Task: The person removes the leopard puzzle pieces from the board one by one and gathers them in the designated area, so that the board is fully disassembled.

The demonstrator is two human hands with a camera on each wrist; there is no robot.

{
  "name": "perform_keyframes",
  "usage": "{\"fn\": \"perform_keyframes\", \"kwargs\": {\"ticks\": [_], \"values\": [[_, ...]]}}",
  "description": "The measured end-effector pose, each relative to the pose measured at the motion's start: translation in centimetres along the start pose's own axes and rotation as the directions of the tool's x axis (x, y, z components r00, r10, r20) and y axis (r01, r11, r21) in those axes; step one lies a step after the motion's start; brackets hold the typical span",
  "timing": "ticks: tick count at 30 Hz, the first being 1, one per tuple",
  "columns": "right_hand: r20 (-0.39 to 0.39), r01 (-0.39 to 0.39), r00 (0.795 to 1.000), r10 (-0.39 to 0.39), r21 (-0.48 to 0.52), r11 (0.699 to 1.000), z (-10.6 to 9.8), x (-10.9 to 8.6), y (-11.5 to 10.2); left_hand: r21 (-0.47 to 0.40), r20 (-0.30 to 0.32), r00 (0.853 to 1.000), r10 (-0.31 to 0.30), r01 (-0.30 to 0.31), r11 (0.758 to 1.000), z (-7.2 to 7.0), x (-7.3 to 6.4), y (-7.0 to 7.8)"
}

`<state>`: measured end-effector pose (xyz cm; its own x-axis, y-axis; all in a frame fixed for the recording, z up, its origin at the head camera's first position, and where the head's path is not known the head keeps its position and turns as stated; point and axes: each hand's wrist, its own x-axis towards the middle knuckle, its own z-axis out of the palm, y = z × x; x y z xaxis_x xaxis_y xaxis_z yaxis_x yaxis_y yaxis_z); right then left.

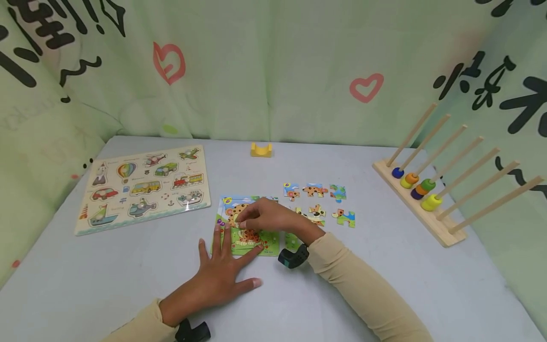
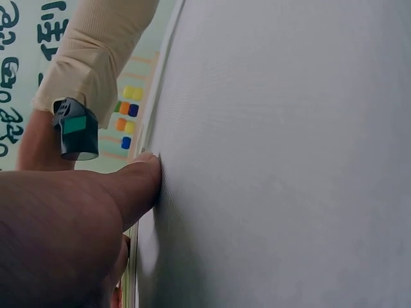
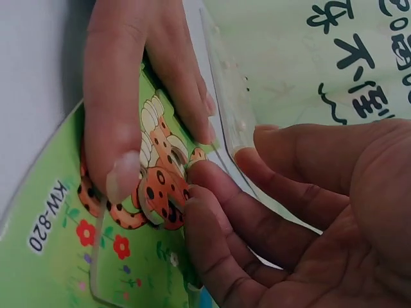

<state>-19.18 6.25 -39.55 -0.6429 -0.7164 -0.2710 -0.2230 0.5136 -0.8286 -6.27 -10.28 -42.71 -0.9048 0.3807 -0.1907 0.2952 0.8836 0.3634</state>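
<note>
A jigsaw board (image 1: 273, 249) with a green, flowered ground and spotted cartoon animals lies on the table. My left hand (image 1: 218, 280) is spread, its fingertips resting on the board's near and left parts; its thumb rests on the table. Above the board, my right hand (image 1: 271, 216) has its fingers bent, thumb and fingertip together at a puzzle piece (image 3: 168, 196) with an orange spotted picture. In the right wrist view this piece sits slightly raised, beside a finger of the left hand (image 3: 112, 96). The right hand covers part of the board.
Loose puzzle pieces (image 1: 315, 190) lie in rows right of the board. A vehicle picture board (image 1: 158, 216) is at the left, a yellow block (image 1: 261, 150) at the back. On the right stands a wooden peg rack (image 1: 444, 232) with coloured beads. Curtains (image 1: 265, 71) enclose the table.
</note>
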Motion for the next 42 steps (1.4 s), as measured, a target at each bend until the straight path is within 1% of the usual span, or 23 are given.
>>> {"fn": "perform_keyframes", "kwargs": {"ticks": [2,4,7,11,13,15,19,23,26,29,35,38,42], "values": [[-0.007,-0.017,1.0,0.017,-0.005,1.0,0.1,0.1,-0.1,0.003,0.002,1.0,0.004,-0.004,1.0,0.0,0.0,0.0],[-0.011,-0.04,0.999,0.04,0.022,0.999,0.1,0.0,-0.3,0.004,0.001,1.0,0.005,-0.005,1.0,0.1,0.0,0.0],[-0.003,-0.063,0.998,0.064,0.103,0.993,0.1,0.0,-0.4,0.0,-0.004,1.0,0.008,-0.008,1.0,0.2,0.0,-0.1],[0.029,-0.088,0.996,0.083,0.231,0.969,0.1,0.0,-0.2,-0.002,-0.012,1.0,0.011,-0.011,1.0,0.2,0.0,-0.2],[0.048,-0.098,0.995,0.088,0.279,0.955,0.0,0.1,-0.2,0.002,-0.014,1.0,0.011,-0.011,1.0,0.2,-0.1,-0.2],[0.065,-0.102,0.994,0.086,0.303,0.948,-0.1,0.3,0.0,0.008,-0.012,1.0,0.009,-0.009,1.0,0.2,-0.1,-0.1],[0.08,-0.099,0.993,0.081,0.261,0.96,-0.2,0.5,-0.2,0.038,-0.008,1.0,0.008,-0.008,0.999,0.2,-0.2,-0.1],[0.089,-0.101,0.992,0.087,0.173,0.98,-0.2,0.6,-0.4,0.055,-0.008,1.0,0.006,-0.006,0.998,0.1,-0.3,0.1],[0.078,-0.102,0.992,0.095,0.096,0.99,0.2,0.7,-0.4,0.062,-0.002,1.0,-0.001,0.001,0.998,0.1,-0.2,0.2],[0.048,-0.096,0.994,0.095,0.027,0.995,0.6,0.5,-0.4,0.076,0.005,1.0,-0.005,0.005,0.997,0.1,-0.2,0.2],[0.018,-0.049,0.999,0.049,-0.022,0.999,0.6,0.2,-0.5,0.107,0.013,1.0,-0.011,0.009,0.994,-0.1,-0.2,0.2],[-0.008,-0.034,0.999,0.034,-0.009,0.999,0.3,0.0,-0.5,0.118,0.015,1.0,-0.013,0.011,0.993,-0.2,-0.2,0.2],[-0.072,-0.032,0.997,0.034,0.02,0.999,-0.4,-0.3,-0.6,0.122,0.017,1.0,-0.013,0.011,0.993,-0.2,-0.1,0.3]]}}
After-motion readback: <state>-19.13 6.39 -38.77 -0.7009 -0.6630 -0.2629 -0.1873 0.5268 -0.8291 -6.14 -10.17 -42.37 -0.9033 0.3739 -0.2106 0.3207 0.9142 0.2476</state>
